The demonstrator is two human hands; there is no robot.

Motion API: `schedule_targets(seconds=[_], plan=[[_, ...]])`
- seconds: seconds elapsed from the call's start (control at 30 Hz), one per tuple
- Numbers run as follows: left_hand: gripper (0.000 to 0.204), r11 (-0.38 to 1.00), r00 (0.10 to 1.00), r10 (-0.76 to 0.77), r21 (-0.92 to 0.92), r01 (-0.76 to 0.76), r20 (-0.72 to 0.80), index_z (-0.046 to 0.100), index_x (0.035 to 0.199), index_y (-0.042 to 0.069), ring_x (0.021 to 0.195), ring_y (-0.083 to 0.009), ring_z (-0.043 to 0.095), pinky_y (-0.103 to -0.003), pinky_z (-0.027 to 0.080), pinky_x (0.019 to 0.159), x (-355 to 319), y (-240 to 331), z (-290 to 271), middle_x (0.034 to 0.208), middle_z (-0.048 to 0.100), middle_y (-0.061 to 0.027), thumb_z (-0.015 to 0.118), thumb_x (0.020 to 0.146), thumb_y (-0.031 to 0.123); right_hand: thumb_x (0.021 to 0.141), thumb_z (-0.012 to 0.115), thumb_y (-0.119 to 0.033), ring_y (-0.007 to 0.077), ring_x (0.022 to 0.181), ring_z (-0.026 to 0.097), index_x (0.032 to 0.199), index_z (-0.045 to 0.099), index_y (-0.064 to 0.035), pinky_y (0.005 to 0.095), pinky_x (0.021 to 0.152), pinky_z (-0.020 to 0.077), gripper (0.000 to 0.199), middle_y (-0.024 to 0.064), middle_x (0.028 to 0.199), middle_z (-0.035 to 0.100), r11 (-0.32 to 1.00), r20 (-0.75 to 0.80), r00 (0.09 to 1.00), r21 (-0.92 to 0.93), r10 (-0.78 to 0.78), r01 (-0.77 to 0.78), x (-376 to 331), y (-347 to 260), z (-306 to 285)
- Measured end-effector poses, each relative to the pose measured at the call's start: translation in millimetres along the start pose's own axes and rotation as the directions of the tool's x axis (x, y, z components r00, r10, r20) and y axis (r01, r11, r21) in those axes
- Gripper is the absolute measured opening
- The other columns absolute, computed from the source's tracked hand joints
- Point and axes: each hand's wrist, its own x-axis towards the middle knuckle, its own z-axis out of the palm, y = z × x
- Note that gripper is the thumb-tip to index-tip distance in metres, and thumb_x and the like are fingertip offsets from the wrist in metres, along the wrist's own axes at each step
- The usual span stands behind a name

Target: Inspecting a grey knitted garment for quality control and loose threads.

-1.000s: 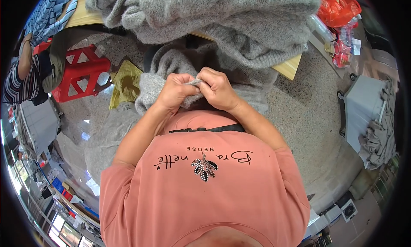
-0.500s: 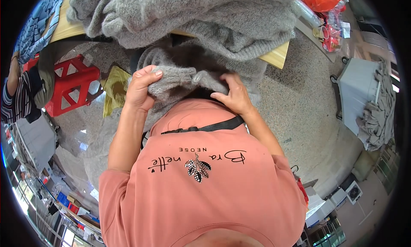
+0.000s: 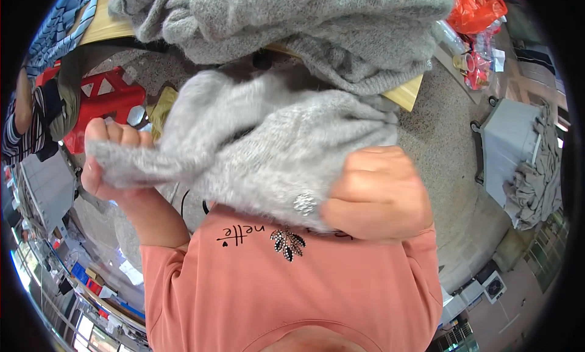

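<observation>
A fuzzy grey knit garment (image 3: 268,145) is stretched between my hands in front of my chest, blurred in places by motion. My left hand (image 3: 116,160) is closed around a ribbed band of it at the left. On the right my right hand (image 3: 378,193), smeared but fist-like, grips the cloth at its lower right side. A shiny silver patch (image 3: 304,202) shows on the knit beside that hand. Beyond the garment, a thick heap of similar grey knitwear (image 3: 280,23) lies on the wooden table (image 3: 405,93) and droops over its near edge.
Far left, a person (image 3: 39,117) in stripes stands by blue cloth (image 3: 61,38). A red plastic stool (image 3: 100,108) is on the floor near a yellow bag (image 3: 163,108). At right stands a wheeled cart (image 3: 509,151) with grey cloth. A red plastic bag (image 3: 478,10) lies back right.
Both hands have come up toward me and moved apart, pulling the garment up from below the table edge and spreading it. My right hand has closed into a fist on the cloth.
</observation>
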Motion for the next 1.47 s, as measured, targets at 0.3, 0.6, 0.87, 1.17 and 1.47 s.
schedule_targets(seconds=[0.3,0.6,0.87,1.17,1.47], plan=[[0.006,0.863,0.819,-0.265,0.254,0.437,-0.508,0.055,0.076,-0.001,0.061,-0.0113,0.054,-0.023,0.044,0.058,6.6,-78.0,12.5,0.072,0.059,-0.0069,0.058,0.071,0.001,0.052,0.057,0.004,0.0209,0.055,0.049,0.081,0.058,-0.0005,0.0296,0.046,0.0388,0.029,0.0058,0.064,0.052,0.901,-0.117,0.981,-0.391,0.156,-0.190,-25.2,57.7,46.2],[0.006,0.681,0.837,-0.510,0.502,0.533,-0.197,0.060,0.075,-0.002,0.066,-0.0065,0.049,-0.020,0.039,0.059,21.5,-121.9,32.3,0.072,0.054,-0.0008,0.061,0.069,-0.003,0.058,0.059,-0.001,0.0190,0.058,0.052,0.080,0.057,0.0014,0.0269,0.046,0.0402,0.022,0.0077,0.072,0.054,0.839,-0.257,0.919,-0.530,-0.299,0.125,-17.2,66.4,75.5],[0.006,0.670,0.765,-0.621,0.391,0.631,-0.172,0.060,0.079,-0.003,0.065,-0.0058,0.051,-0.019,0.041,0.058,11.5,-121.8,25.1,0.073,0.058,-0.0011,0.058,0.075,0.001,0.058,0.058,0.002,0.0190,0.056,0.051,0.083,0.055,0.0012,0.0266,0.045,0.0403,0.026,0.0079,0.072,0.053,0.795,-0.287,0.908,-0.601,-0.306,0.078,-27.2,70.0,80.5],[0.009,0.736,0.867,-0.439,0.459,0.497,-0.235,0.061,0.081,-0.003,0.067,-0.0052,0.054,-0.018,0.044,0.058,5.3,-124.2,27.4,0.073,0.061,-0.0034,0.062,0.072,-0.004,0.056,0.054,0.012,0.0249,0.063,0.056,0.081,0.053,0.0027,0.0287,0.053,0.0467,0.027,0.0139,0.079,0.056,0.959,-0.400,0.912,-0.211,0.090,-0.188,-16.3,70.4,78.2],[0.011,0.471,0.996,-0.037,0.877,0.094,-0.087,0.065,0.081,0.004,0.060,-0.0090,0.055,-0.019,0.044,0.055,1.2,-126.3,32.3,0.070,0.063,-0.0059,0.063,0.072,-0.002,0.066,0.051,0.009,0.0296,0.078,0.060,0.100,0.051,0.0001,0.0293,0.060,0.0483,0.035,0.0169,0.094,0.058,0.932,-0.259,0.896,0.050,0.360,-0.360,-13.8,75.4,72.7]])
